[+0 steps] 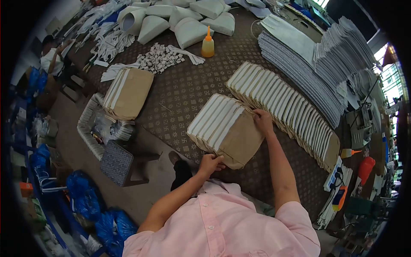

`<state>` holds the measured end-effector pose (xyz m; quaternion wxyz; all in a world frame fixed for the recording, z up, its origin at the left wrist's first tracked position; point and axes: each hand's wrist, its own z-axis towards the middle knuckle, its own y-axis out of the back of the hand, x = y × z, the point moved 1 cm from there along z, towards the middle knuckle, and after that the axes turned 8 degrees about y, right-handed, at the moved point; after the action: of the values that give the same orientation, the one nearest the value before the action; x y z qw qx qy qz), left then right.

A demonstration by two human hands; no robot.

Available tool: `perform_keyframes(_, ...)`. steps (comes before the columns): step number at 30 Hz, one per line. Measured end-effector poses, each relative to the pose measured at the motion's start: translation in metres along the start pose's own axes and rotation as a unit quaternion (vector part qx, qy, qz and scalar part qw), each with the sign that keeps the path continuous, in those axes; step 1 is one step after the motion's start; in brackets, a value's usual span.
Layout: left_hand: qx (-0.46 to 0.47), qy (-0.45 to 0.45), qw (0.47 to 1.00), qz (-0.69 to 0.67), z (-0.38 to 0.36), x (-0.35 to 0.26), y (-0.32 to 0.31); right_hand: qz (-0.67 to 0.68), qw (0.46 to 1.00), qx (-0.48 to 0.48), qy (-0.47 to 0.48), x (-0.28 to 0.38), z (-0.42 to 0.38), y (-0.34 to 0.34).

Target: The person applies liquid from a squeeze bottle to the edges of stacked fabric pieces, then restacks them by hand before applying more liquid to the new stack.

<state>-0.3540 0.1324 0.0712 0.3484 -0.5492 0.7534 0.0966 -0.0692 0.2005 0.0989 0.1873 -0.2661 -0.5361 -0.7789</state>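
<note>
With the held bundle as the clock's centre, the patterned table (180, 96) spreads widest, much of its surface hidden under piles. The grey-white sheets (295, 64) stand between one and two, their far end muddled with other stacks. A long overlapping row of tan pieces with white strips (284, 105) curves from one to nearly four, the layers hiding most of each piece. Toward eleven, the pale curved pieces (184, 28) are cut off by the top of the view.

The held bundle (242, 141), also tan with white strips, lies over the table's near edge; how many layers it has is hard to count. The left hand (210, 164) pinches its near edge at seven, fingertips partly tucked from sight. The right hand (263, 122) has its fingers bent over the edge at two; its thumb cannot be made out.

A smaller tan stack (128, 95) sits near ten, the stool (116, 162) at eight. At ten, a co-worker (52, 60) is half lost in the dark rim. Small pale bits (158, 58) lie between ten and eleven, too jumbled to tell apart; the orange-tipped bottle (208, 46) stands near twelve.
</note>
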Motion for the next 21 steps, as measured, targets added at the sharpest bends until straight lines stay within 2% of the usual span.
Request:
perform_keyframes(3,0.003,-0.007,0.999,0.047,-0.022,-0.013,-0.005,0.026,0.999,0.023,-0.023,0.018,-0.003,0.010)
perform_keyframes(5,-0.007,-0.049,0.994,0.099,-0.027,-0.021,-0.011,0.029,0.999,-0.024,0.016,0.023,0.001,0.015)
perform_keyframes(9,-0.029,-0.056,0.996,0.056,-0.004,-0.010,-0.009,0.009,0.997,-0.059,0.050,0.010,0.007,0.005)
perform_keyframes(12,-0.043,-0.027,0.997,0.056,0.009,-0.002,-0.004,-0.018,0.998,-0.011,0.061,-0.014,0.002,-0.014)
perform_keyframes(14,-0.044,-0.011,0.998,0.045,0.005,0.000,-0.005,-0.008,1.000,-0.003,0.006,-0.012,-0.003,-0.016)
perform_keyframes(18,-0.048,0.016,0.998,0.028,0.001,-0.006,-0.006,0.025,0.999,-0.005,-0.025,-0.014,-0.006,-0.014)
perform_keyframes(20,-0.034,0.035,0.999,0.019,0.003,-0.005,-0.004,0.009,0.999,-0.032,0.035,-0.015,-0.004,-0.016)
perform_keyframes(21,-0.034,0.035,0.999,0.019,0.006,-0.005,-0.003,0.009,0.999,-0.032,0.034,-0.015,-0.003,-0.015)
